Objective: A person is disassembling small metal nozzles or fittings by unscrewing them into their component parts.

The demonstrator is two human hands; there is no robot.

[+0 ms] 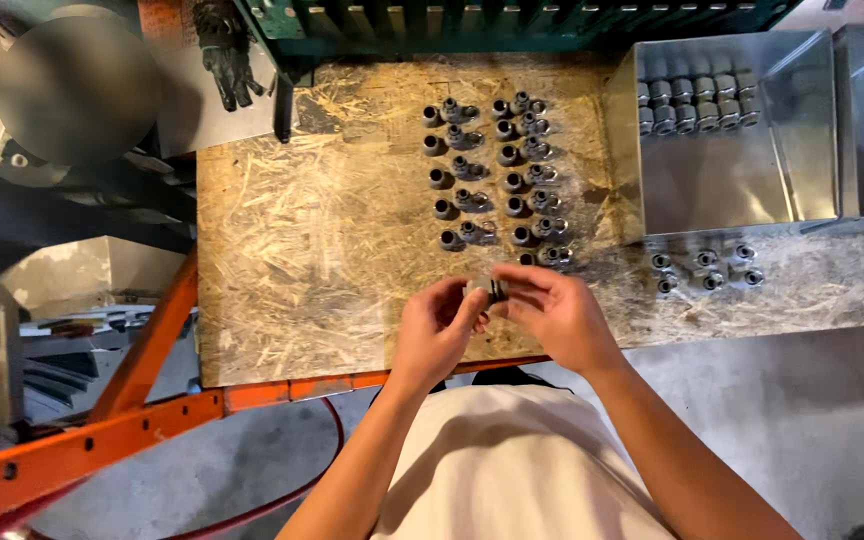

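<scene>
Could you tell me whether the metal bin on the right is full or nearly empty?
Nearly empty: the metal bin holds only two rows of fittings at its back.

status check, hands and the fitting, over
Left hand and right hand both pinch one small fitting over the board's front edge. Rows of fittings lie beyond, apart from the hands. Nothing in the way.

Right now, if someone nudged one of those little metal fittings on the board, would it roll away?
Probably not far. The fittings stand on end in neat rows, so they look stable. They seem to be metal, so likely stiff and heavy for their size. The rough chipboard should grip them.
</scene>
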